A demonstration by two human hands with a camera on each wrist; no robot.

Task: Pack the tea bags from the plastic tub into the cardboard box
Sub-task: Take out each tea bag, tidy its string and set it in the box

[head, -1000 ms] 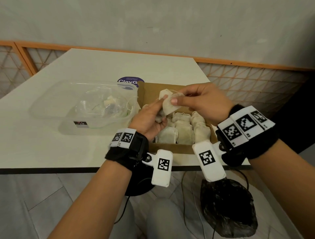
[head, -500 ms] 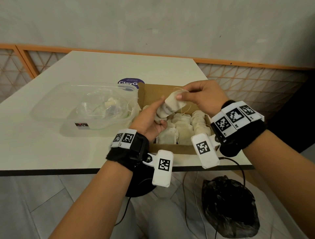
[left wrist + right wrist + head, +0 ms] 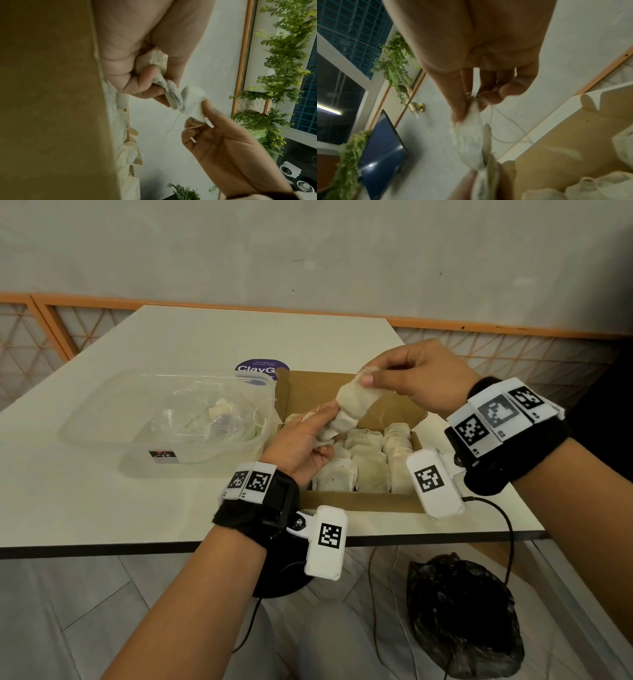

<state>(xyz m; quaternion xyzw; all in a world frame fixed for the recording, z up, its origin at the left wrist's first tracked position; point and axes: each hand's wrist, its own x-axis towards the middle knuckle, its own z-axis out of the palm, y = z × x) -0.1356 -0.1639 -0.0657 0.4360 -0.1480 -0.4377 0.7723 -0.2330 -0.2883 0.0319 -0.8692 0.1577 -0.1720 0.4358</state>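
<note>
Above the open cardboard box [image 3: 356, 503], both hands hold a clump of white tea bags. My right hand [image 3: 368, 378] pinches the top tea bag [image 3: 359, 402] between thumb and fingers; the same bag [image 3: 471, 138] hangs below the fingers in the right wrist view. My left hand [image 3: 320, 433] grips the lower tea bags [image 3: 334, 429] with curled fingers, seen also as tea bags [image 3: 171, 93] in the left wrist view. Thin strings trail between them. Several tea bags [image 3: 368, 467] lie packed in the box. The clear plastic tub [image 3: 102, 422] stands left of the box, holding crumpled wrapping.
The white table [image 3: 171, 508] ends at a dark front edge near my wrists. A purple round label [image 3: 257, 368] lies behind the tub. A black bag [image 3: 462, 614] and cables lie on the floor below. An orange-framed lattice rail [image 3: 513, 350] runs behind the table.
My right hand has lifted up and to the right with the top tea bag, drawing the clump out longer. The left hand keeps its grip on the lower bags.
</note>
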